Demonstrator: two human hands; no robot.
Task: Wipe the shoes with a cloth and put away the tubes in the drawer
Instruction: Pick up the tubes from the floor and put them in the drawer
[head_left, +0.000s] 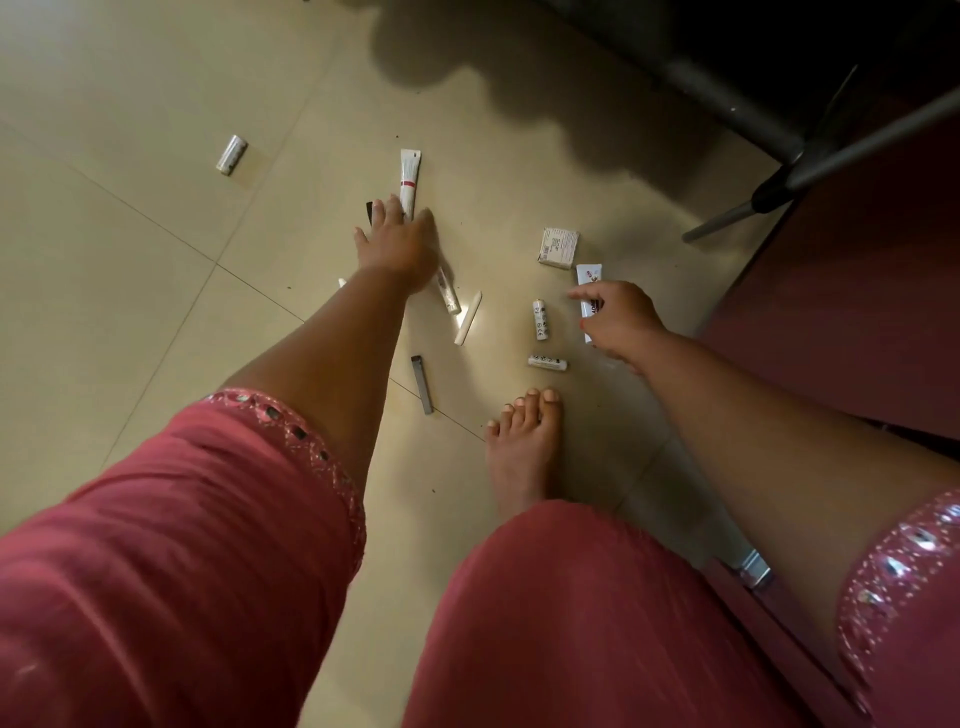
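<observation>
Pink cloth over the knees fills the bottom of the view, with a bare foot planted on the tiled floor just beyond it. No shoes, cloth or drawer show here; the tubes lie scattered on the tiles.

Just past the toes lie a dark flat stick and a small tube, with another small tube upright in the view beyond it. They look light and stiff, likely to roll or skid on glossy tile, so a pinch across the middle should serve best.

Beside them, the right hand has its fingers curled round a flat white tube, gripping it near the lower end. A small box sits just beyond.

Further left, a white stick and a clear tube lie partly under the left forearm. The left hand reaches with fingers spread flat, holding nothing, its fingertips touching the cap end of a long white tube. That one looks soft and squeezable; taking it by the stiffer cap end seems wise.

Farthest off, a silver tube lies well apart, with open floor around it. Chair legs and a dark red cabinet hem in the right side.
</observation>
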